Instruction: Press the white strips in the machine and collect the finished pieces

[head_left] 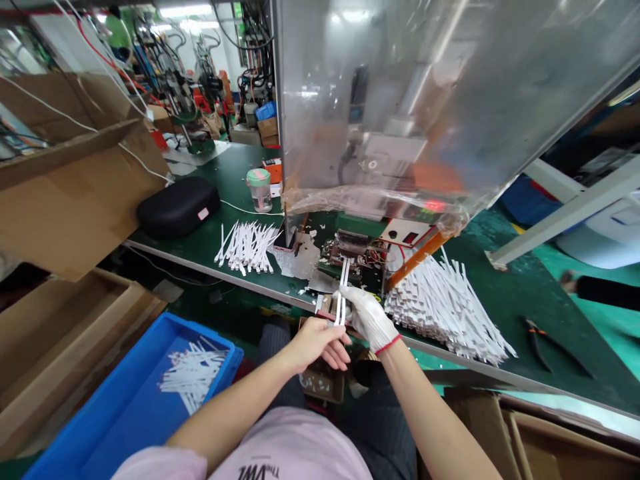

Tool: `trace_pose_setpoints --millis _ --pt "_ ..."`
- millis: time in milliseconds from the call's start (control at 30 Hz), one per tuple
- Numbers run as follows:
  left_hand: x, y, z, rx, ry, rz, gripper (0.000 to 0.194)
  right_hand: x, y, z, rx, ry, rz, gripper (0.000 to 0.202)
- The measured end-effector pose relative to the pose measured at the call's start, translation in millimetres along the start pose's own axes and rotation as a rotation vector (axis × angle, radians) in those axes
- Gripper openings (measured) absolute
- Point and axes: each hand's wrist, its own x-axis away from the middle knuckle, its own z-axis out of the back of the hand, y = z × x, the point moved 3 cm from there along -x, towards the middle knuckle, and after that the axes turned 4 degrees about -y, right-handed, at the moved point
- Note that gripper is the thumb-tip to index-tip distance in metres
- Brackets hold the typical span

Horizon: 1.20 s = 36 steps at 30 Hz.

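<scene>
Two long, thin white strips (343, 300) lie side by side, their far ends inside the small press (351, 243) on the bench. My bare left hand (320, 341) pinches their near ends between thumb and finger, the other fingers loosely extended. In a white glove with a red cuff, my right hand (369, 317) closes on the strips a little farther up. Just right of it lies a big pile of similar white strips (445, 307). A smaller pile of strips (247, 247) is left of the press.
A cloudy plastic shield (440, 100) hangs over the press, beside a control box (407, 232). Pliers (543, 340) lie at right. A black case (179, 205) and a green-lidded jar (259, 190) stand at left. Below are a blue bin (120, 393) containing strips and an open cardboard box (70, 333).
</scene>
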Motion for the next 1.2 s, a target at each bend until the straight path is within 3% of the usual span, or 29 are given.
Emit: trace_pose_setpoints --millis 467,733,833,900,1033,1100,1200 --pt "2 2 -1.4 0.009 0.004 -0.006 0.056 4 -4 -3 0.014 0.036 -0.011 0.031" --pt "0 0 -0.7 0.018 0.011 -0.023 0.054 29 3 -5 0.093 -0.087 0.121 0.028" --pt "0 -2 -0.7 0.020 0.015 -0.030 0.054 39 6 -5 0.228 -0.096 0.177 0.029" --pt "1 -3 -1.3 0.026 0.017 -0.038 0.054 46 5 -1 0.423 -0.019 0.216 0.032" --pt "1 -3 -2.7 0.046 0.015 -0.032 0.053 52 -10 15 0.739 0.313 0.265 0.035" --pt "0 -2 -3.7 0.047 0.000 -0.020 0.054 46 -18 21 0.646 0.346 0.248 0.032" --pt "-1 -1 -5.3 0.040 -0.017 -0.009 0.061 23 -24 19 0.373 0.190 0.130 0.034"
